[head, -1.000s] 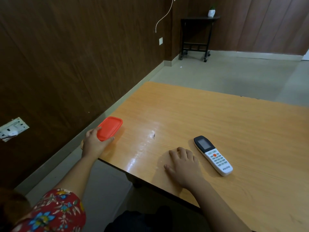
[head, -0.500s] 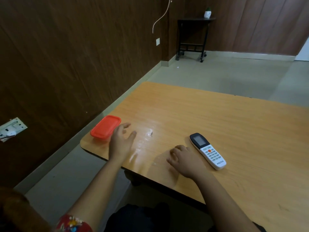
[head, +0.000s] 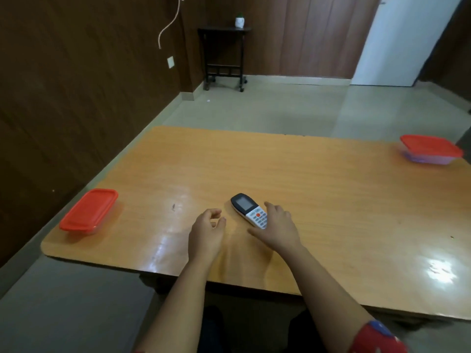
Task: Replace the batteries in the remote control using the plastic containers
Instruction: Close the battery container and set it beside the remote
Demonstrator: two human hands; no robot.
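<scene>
A white remote control [head: 248, 210] with a dark screen and an orange button lies face up near the middle of the wooden table [head: 318, 189]. My right hand [head: 276, 226] rests over its near end, thumb on one side and fingers on the other, with the grip not closed. My left hand [head: 207, 229] hovers just left of the remote, fingers loosely curled, holding nothing. A plastic container with a red lid [head: 89, 211] sits at the table's near left corner. A second red-lidded container [head: 430, 149] stands at the far right edge.
A dark wood-panelled wall runs along the left, close to the table's left edge. A small black side table [head: 224, 54] with a white pot stands in the far corner. A white door [head: 397, 39] is at the back right.
My left hand let go of the red-lidded container at the left corner and moved right toward the remote. My right hand slid onto the remote's near end. The view turned right, revealing the second container.
</scene>
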